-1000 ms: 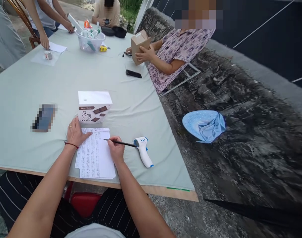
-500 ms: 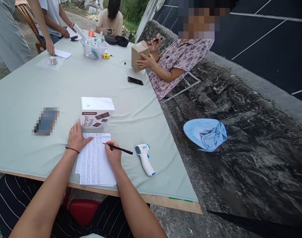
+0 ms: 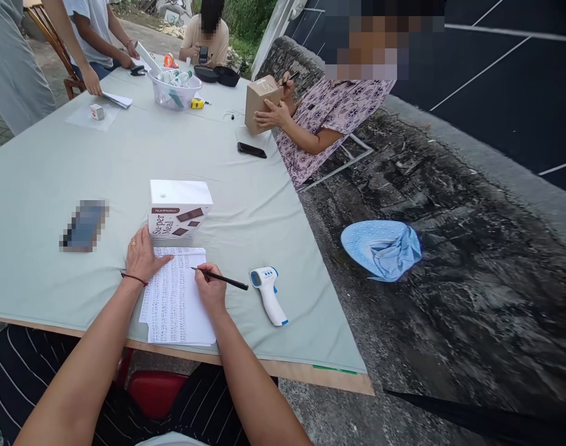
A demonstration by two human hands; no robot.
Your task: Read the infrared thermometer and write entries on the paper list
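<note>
My right hand [image 3: 210, 290] grips a black pen [image 3: 224, 279], its tip at the upper right part of a handwritten sheet of paper [image 3: 175, 303]. Dense rows of small writing cover much of the sheet, and more paper lies under it. My left hand [image 3: 142, 257] rests flat with fingers stretched, thumb on the paper's upper left edge and fingertips by a white box [image 3: 180, 210] with brown printing. The box stands just beyond the paper. To the right of my right hand lies a white and blue infrared thermometer [image 3: 269, 296].
A pixelated phone [image 3: 84, 226] lies at left, a black phone [image 3: 252, 150] further back. Across the table are a plastic basket [image 3: 175, 93] of bottles and a yellow tape measure [image 3: 198, 103]. A person at right holds a cardboard box [image 3: 259, 105]. A blue hat [image 3: 380, 251] lies beyond the table edge.
My hands stay almost in place on the paper. The whole view shifts slightly. At the far end, a seated person has raised a dark device, and the person at left has lifted some paper's edge.
</note>
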